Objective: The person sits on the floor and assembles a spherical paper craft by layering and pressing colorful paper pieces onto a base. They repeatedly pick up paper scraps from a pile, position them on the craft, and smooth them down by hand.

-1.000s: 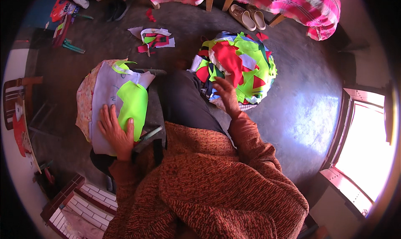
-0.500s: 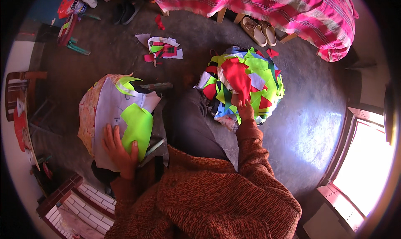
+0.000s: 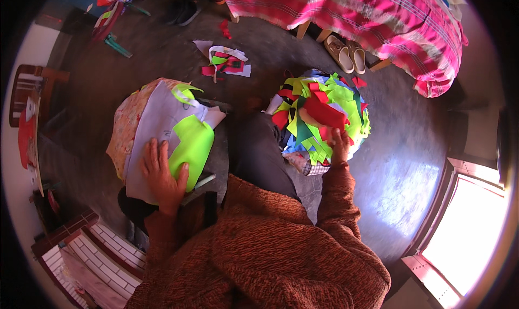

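Dark grey floor [image 3: 397,141] spreads through the room, with a wooden chair [image 3: 54,75] at the far left and a small stool [image 3: 111,41] with green legs farther up. Next comes a bundle in flowered cloth [image 3: 128,125], with a white cloth [image 3: 154,114] lying over its right side. A bright green cloth [image 3: 194,144] lies on the white one, toward the right. The left hand [image 3: 165,183] rests palm down here, its fingers spread a little and gripping nothing: the longer ones lie flat on the white cloth, left of the green piece, while the thumb reaches the green cloth's lower edge. A few loose scraps [image 3: 233,66] lie on the floor beyond, near a pair of dark shoes [image 3: 189,13]. Past the person's dark trouser leg [image 3: 257,152] sits a rounded heap of scraps [image 3: 351,103], mostly green. On top of it lies a red cloth [image 3: 321,112], just ahead and to the left of the right hand [image 3: 340,147], whose fingers are drawn together, pinching its lower right end. Beige clogs [image 3: 339,54] stand beyond the heap, beside a pink checked cover [image 3: 346,9]. Bright light fills the window [image 3: 467,222] at the far right.
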Motion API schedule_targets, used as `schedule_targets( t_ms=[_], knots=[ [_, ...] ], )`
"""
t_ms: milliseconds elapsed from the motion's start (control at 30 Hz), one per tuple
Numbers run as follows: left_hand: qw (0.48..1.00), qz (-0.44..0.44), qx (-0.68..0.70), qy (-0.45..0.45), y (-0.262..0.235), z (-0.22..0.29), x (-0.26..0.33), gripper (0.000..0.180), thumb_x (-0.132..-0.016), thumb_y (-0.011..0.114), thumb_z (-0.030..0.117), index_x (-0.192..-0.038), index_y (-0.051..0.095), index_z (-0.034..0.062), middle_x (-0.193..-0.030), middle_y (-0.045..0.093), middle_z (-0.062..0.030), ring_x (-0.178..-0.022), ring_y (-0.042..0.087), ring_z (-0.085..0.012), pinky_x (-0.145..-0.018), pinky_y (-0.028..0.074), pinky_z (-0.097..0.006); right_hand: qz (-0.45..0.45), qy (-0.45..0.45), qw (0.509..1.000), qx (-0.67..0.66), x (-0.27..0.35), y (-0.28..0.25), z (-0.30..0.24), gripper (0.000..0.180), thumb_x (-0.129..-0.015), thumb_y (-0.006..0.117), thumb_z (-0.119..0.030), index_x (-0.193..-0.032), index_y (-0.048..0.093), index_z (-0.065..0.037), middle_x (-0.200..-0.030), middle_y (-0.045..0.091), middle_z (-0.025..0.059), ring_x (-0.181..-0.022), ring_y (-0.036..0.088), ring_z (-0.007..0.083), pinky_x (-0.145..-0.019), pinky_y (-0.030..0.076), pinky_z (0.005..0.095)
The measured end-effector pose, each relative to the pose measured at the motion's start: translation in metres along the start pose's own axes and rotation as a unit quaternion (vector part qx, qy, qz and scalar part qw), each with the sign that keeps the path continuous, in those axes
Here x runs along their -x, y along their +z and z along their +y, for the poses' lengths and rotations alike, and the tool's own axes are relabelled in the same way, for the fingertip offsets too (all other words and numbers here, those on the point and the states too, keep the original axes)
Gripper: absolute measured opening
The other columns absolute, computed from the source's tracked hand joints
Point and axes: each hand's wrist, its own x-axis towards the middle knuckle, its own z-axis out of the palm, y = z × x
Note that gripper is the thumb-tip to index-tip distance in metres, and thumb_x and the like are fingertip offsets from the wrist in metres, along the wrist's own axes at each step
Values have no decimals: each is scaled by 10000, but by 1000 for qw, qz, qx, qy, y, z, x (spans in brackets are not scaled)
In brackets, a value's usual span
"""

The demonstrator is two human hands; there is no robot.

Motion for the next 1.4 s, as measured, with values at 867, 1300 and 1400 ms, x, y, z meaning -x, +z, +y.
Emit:
schedule_targets(
  t_ms=[867, 1300, 1400],
  knots=[
    [993, 91, 81, -12, 6, -12, 16, 634, -823, 576, 486, -1300, 479, 80, -1394, 404, -171, -1313, 333, -355, -1074, 179, -575, -241, -466, 851, 31, 209, 261, -269, 174, -961, 532, -168, -1004, 575, -6, -889, 628, 39, -780, 563, 95, -708, 447, 240],
    [912, 167, 372, -41, 32, -19, 32, 509, -846, 582, 385, -1279, 508, 127, -1280, 525, -95, -1193, 489, -245, -994, 373, -430, -325, -413, 781, 337, 173, 325, -108, 277, -824, 673, -248, -1010, 604, -55, -665, 626, 114, -596, 621, 235, -582, 485, 371],
    [908, 163, 383, -42, 30, -22, 37, 504, -851, 577, 379, -1280, 507, 124, -1279, 526, -95, -1191, 490, -245, -994, 374, -427, -369, -282, 856, 226, 172, 307, -83, 368, -859, 672, -292, -1072, 591, -2, -773, 620, 75, -722, 574, 145, -663, 461, 291]
  ],
)
